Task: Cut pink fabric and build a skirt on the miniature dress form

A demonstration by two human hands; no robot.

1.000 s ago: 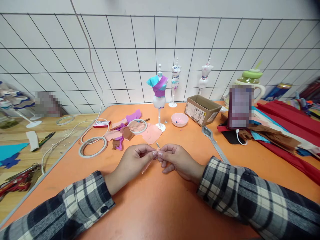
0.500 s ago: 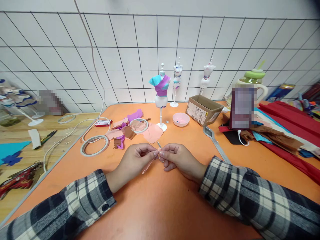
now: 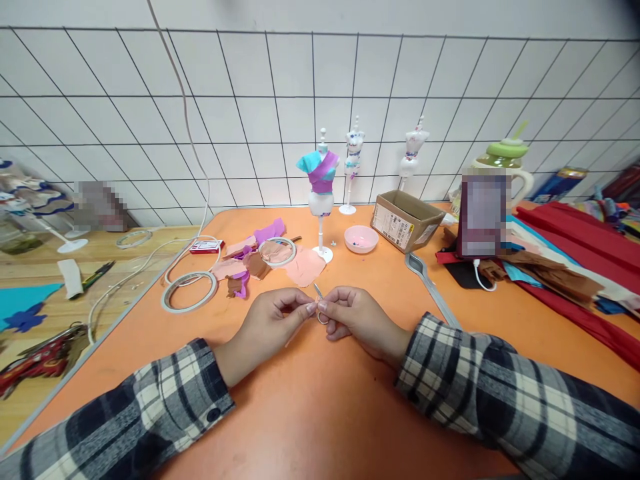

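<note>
My left hand (image 3: 273, 323) is closed in a pinch on a small piece of pink crepe paper (image 3: 317, 301), mostly hidden by the fingertips. Meeting it tip to tip, my right hand (image 3: 353, 312) is closed too, with thumb and forefinger at the paper. Small scissors (image 3: 323, 319) sit in the right hand, one ring handle showing below the thumb and a metal tip pointing up above it. Just beyond the hands lies a larger pink crepe paper sheet (image 3: 306, 268). Behind it stands a small white dress form (image 3: 321, 203) wrapped in turquoise and purple paper.
Paper scraps and tape rolls (image 3: 189, 292) lie to the left, near a red box (image 3: 207, 247). A pink bowl (image 3: 361, 240), cardboard box (image 3: 407, 220) and grey strap-like item (image 3: 433, 290) are to the right. Farther right are a propped phone (image 3: 483, 213) and folded coloured paper (image 3: 575, 233).
The view has shifted slightly. The pink strip hanging below my left hand is now almost hidden, and the scissors' ring shows more clearly. Both hands stay together in nearly the same place.
</note>
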